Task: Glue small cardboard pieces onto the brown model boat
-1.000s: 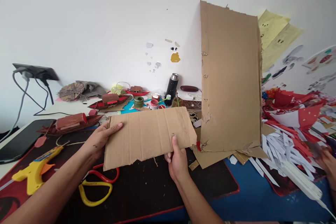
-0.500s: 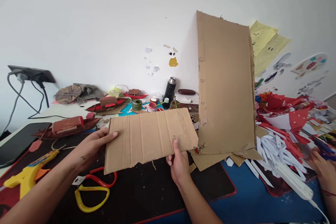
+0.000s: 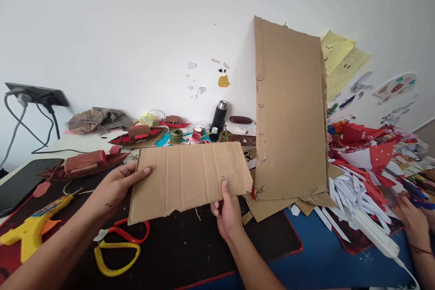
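Between my two hands is a creased, torn-edged piece of cardboard (image 3: 190,179), raised above the black mat. My left hand (image 3: 120,186) grips its left edge, thumb on the front face. At the lower right edge, my right hand (image 3: 228,215) pinches it, with the thumb in front and fingers behind. Scissors with red and yellow handles (image 3: 117,247) lie under the cardboard's left end, their blades mostly hidden. A yellow glue gun (image 3: 32,231) rests left of my left forearm. Behind and to the right, a tall cardboard sheet (image 3: 290,108) stands against the wall.
Model boats (image 3: 84,163), paint jars (image 3: 176,136) and a black flask (image 3: 218,120) stand behind. At left lies a phone (image 3: 29,183). Paper strips (image 3: 356,199) and a white power strip (image 3: 375,233) are at right, near another person's hand (image 3: 409,217).
The view has shifted slightly, so most things sit a little further left. The cardboard piece tilts slightly in my hands, which keep the same grip.
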Tool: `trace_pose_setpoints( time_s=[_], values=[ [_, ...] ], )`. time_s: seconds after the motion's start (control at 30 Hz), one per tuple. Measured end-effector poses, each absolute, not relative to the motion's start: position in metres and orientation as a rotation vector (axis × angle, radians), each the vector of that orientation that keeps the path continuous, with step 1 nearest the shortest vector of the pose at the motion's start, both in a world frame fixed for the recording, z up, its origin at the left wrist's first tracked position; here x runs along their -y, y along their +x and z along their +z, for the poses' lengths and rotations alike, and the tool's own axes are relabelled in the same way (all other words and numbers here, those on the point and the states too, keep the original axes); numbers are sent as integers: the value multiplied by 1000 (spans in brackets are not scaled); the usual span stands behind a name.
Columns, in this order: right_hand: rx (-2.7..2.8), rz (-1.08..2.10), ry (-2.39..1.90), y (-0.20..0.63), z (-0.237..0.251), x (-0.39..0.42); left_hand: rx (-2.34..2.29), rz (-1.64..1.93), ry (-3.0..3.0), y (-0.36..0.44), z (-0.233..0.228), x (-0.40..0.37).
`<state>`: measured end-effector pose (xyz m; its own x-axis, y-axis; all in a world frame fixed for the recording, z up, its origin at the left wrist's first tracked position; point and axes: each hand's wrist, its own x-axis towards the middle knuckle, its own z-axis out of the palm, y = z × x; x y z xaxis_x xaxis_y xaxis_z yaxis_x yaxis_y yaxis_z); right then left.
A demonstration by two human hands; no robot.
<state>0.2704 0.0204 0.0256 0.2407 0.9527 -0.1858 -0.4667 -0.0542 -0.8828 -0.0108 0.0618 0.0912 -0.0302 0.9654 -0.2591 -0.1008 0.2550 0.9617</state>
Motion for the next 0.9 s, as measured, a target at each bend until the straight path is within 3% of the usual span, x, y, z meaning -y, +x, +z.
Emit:
trace_pose_setpoints(
  time_s=[0.2,0.33,0.67,0.9],
  values=[
    [883,1389,-1045,280,30,-3,-1474,1286,1040,-37,126,-65],
    [1123,1298,-1059,280,44,11,-1526,1310,1104,-39,135,-61],
    [1876,581,-669,243,120,10,-1445,1096,1156,-1,125,-43],
    [2272,99,-871,232,68,-27,-1464,1001,1071,-7,124,-30]
  ],
)
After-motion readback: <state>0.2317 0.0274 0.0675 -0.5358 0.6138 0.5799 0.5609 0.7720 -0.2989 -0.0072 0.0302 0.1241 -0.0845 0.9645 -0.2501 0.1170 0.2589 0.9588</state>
